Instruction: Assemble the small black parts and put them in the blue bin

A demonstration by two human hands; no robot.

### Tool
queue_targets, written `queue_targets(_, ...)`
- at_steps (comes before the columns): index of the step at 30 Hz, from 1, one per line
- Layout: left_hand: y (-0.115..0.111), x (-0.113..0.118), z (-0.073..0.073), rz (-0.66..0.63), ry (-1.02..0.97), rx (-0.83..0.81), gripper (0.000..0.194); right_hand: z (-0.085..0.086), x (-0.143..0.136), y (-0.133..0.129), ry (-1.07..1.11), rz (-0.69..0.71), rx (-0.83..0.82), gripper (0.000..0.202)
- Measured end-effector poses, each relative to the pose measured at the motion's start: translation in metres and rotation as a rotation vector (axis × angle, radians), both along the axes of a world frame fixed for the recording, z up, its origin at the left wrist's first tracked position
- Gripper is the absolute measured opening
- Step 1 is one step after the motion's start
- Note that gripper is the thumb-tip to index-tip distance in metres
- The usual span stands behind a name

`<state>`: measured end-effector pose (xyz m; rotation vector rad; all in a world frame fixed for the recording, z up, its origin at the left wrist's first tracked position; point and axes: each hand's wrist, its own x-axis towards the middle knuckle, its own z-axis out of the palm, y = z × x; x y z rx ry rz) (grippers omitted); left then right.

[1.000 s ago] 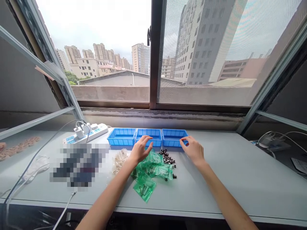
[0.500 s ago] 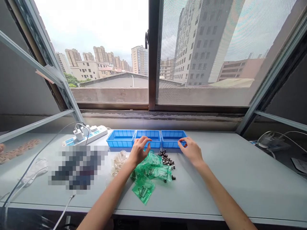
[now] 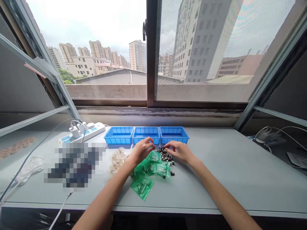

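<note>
My left hand (image 3: 142,150) hovers over the green plastic bags (image 3: 150,167), in front of the middle blue bin (image 3: 146,140). Its thumb and index finger curl together; whatever they may hold is too small to make out. At the far edge of a pile of small dark metallic pieces (image 3: 166,156), my right hand (image 3: 179,150) has its thumb and fingertips bent close together. Anything between them cannot be told from the pile. The nearest green bag shows several long metal pins or screws inside. Left of the green bags lie clear bags (image 3: 118,159) of pale parts.
A left blue bin (image 3: 118,139) and a right blue bin (image 3: 174,139) flank the middle one. Behind the left forearm are a power strip (image 3: 92,131) with plugs, a blurred-out patch (image 3: 76,166) and cables. The window frame (image 3: 150,64) rises beyond the table (image 3: 230,172).
My right hand has moved left and nearer, from the right blue bin to the dark pieces. My left hand has shifted slightly right, its fingertips closer together. The whole view has tilted a little.
</note>
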<state>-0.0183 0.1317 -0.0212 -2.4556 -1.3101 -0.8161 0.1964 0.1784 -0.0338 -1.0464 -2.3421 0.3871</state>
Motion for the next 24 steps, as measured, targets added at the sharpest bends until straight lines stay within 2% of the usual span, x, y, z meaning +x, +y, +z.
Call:
queue_targets(10, -0.0027, 0.0047, 0.0032, -0.002, 0.025, 0.004, 0.029, 0.0033, 0.0033, 0.0004, -0.061, 0.016, -0.076, 0.018)
queue_targets(19, -0.001, 0.0031, -0.0011, 0.043, 0.035, -0.076, 0.024, -0.0022, 0.0051, 0.0027, -0.003, -0.054, -0.094, 0.024)
queue_targets(24, 0.0012, 0.0012, -0.0047, 0.048, 0.035, -0.049, 0.019, -0.0029, 0.0029, 0.001, -0.029, -0.084, -0.085, 0.03)
